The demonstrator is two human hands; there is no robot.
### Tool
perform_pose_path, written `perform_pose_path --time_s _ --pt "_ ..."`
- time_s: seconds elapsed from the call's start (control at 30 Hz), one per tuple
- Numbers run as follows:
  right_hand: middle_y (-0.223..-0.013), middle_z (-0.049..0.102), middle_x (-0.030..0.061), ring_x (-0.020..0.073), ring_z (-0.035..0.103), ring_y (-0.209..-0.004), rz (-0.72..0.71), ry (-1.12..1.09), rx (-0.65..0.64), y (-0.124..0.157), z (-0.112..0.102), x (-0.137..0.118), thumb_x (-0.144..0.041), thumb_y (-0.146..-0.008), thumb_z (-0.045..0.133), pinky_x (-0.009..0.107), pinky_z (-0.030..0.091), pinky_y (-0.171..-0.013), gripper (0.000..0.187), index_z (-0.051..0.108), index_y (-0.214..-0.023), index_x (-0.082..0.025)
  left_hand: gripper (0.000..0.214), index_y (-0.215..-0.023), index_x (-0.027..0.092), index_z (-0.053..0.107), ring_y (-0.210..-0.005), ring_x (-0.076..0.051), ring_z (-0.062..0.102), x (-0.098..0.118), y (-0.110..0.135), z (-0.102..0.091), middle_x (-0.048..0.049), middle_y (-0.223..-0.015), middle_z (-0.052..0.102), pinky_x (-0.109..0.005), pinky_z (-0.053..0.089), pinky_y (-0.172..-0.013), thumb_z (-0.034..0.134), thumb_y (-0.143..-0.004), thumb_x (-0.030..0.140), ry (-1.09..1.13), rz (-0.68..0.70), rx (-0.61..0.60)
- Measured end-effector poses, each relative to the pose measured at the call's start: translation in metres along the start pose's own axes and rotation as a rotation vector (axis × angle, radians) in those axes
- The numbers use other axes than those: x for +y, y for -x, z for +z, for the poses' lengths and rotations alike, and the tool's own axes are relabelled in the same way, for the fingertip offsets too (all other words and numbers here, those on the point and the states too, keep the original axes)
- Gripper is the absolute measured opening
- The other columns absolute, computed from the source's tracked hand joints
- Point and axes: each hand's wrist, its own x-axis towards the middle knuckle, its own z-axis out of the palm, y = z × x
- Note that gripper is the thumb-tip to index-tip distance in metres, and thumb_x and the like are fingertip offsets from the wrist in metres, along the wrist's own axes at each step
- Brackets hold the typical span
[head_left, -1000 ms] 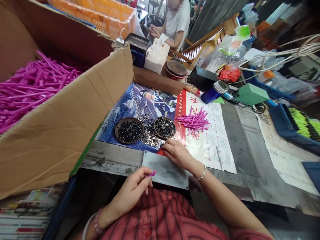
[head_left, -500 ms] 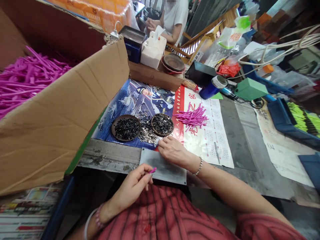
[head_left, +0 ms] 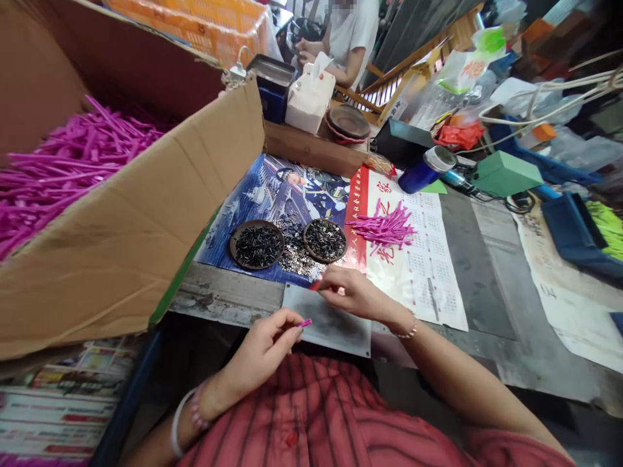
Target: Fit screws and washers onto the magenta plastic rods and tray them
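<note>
Over the grey metal sheet (head_left: 326,321), the left hand (head_left: 257,353) firmly pinches a short magenta plastic stick (head_left: 305,322) at its fingertips, while the right hand (head_left: 348,293) closes finely on something too small to tell.

Short magenta plastic stick (head_left: 305,322): mostly hidden in left hand (head_left: 256,357) fingers. Small red sliver (head_left: 316,285) at right hand (head_left: 353,295): too small to identify. Heap of magenta plastic rods (head_left: 73,175) in brown cardboard box (head_left: 121,240): cut off by left edge.

A short magenta plastic stick (head_left: 305,322), probably pinched, juts from the left hand (head_left: 256,359)
</note>
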Motion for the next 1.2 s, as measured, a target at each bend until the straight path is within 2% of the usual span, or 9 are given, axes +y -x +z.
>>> perform_pose_path --time_s 0.07,0.13,0.27,0.4,0.57,0.8,1.0,1.1,1.2 --pt "-0.083 0.067 0.0033 0.0142 0.061 -0.076 -0.01 -0.336 0.085 0.01 -0.001 -0.004 -0.018 -0.097 0.059 0.024 0.047 -0.068 0.013 0.065 -0.086 -0.017 0.019 -0.1 0.018 0.067 -0.069 -0.013 0.063 0.001 -0.001 -0.003 -0.0004 -0.081 0.067 -0.023 0.048 -0.067 0.052 -0.101 0.029 -0.108 0.084 0.01" --pt "-0.082 0.067 0.0027 0.0138 0.061 -0.076 -0.026 -0.576 0.081 0.018 0.0 -0.009 -0.024 -0.097 0.061 0.025 0.048 -0.069 0.015 0.065 -0.084 -0.017 0.015 -0.1 0.019 0.068 -0.077 -0.014 0.066 0.001 -0.002 -0.005 -0.001 -0.085 0.07 -0.023 0.048 -0.072 0.053 -0.101 0.023 -0.213 0.171 0.014" --pt "-0.086 0.068 0.0045 0.0146 0.062 -0.079 -0.03 -0.694 -0.022 0.022 0.002 -0.016 -0.032 -0.098 0.062 0.028 0.05 -0.075 0.021 0.066 -0.085 -0.017 0.015 -0.103 0.018 0.067 -0.083 -0.015 0.068 0.004 -0.003 -0.005 -0.0025 -0.091 0.071 -0.024 0.048 -0.075 0.052 -0.102 0.018 -0.401 0.306 -0.029" --pt "-0.087 0.067 0.0049 0.0146 0.062 -0.079 -0.083 -0.666 -0.063 0.022 0.0 -0.021 -0.034 -0.1 0.059 0.027 0.05 -0.075 0.024 0.066 -0.087 -0.016 0.018 -0.103 0.017 0.066 -0.082 -0.018 0.07 0.01 -0.002 -0.005 -0.004 -0.091 0.072 -0.027 0.049 -0.073 0.049 -0.104 0.02 -0.543 0.383 -0.057" --pt "-0.085 0.065 0.0044 0.0141 0.06 -0.078 -0.15 -0.643 -0.124 0.021 -0.003 -0.023 -0.032 -0.102 0.057 0.025 0.049 -0.072 0.024 0.067 -0.087 -0.016 0.019 -0.101 0.016 0.066 -0.078 -0.019 0.07 0.015 -0.001 -0.007 -0.0039 -0.088 0.071 -0.028 0.049 -0.069 0.047 -0.104 0.02 -0.616 0.389 -0.089" --pt "-0.086 0.063 0.0044 0.0153 0.059 -0.081 -0.241 -0.534 -0.242 0.017 -0.011 -0.027 -0.02 -0.101 0.055 0.026 0.049 -0.075 0.017 0.067 -0.091 -0.015 0.02 -0.099 0.016 0.066 -0.076 -0.021 0.07 0.017 -0.001 -0.006 -0.0047 -0.086 0.072 -0.03 0.049 -0.067 0.047 -0.104 0.019 -0.719 0.39 -0.168" --pt "-0.091 0.062 0.0051 0.0157 0.057 -0.079 -0.213 -0.208 -0.385 0.018 -0.012 -0.044 -0.015 -0.1 0.054 0.027 0.048 -0.072 0.014 0.065 -0.092 -0.015 0.02 -0.083 0.016 0.061 -0.066 -0.021 0.067 0.011 -0.002 0.0 -0.0032 -0.075 0.068 -0.03 0.046 -0.059 0.05 -0.099 0.012 -0.875 0.423 -0.208" --pt "-0.088 0.063 0.0051 0.0158 0.054 -0.072 -0.162 -0.029 -0.367 0.021 -0.006 -0.053 -0.014 -0.099 0.055 0.028 0.044 -0.066 0.014 0.063 -0.088 -0.015 0.022 -0.081 0.016 0.061 -0.063 -0.021 0.066 0.007 -0.003 0.0 -0.0034 -0.073 0.067 -0.03 0.045 -0.057 0.049 -0.098 0.009 -0.896 0.418 -0.208" --pt "-0.085 0.062 0.0048 0.0158 0.052 -0.067 -0.103 0.031 -0.32 0.025 -0.002 -0.058 -0.015 -0.098 0.054 0.029 0.042 -0.063 0.014 0.062 -0.087 -0.016 0.024 -0.081 0.016 0.061 -0.064 -0.02 0.066 0.006 -0.003 -0.001 -0.0038 -0.073 0.067 -0.03 0.046 -0.057 0.046 -0.099 0.01 -0.868 0.406 -0.186"
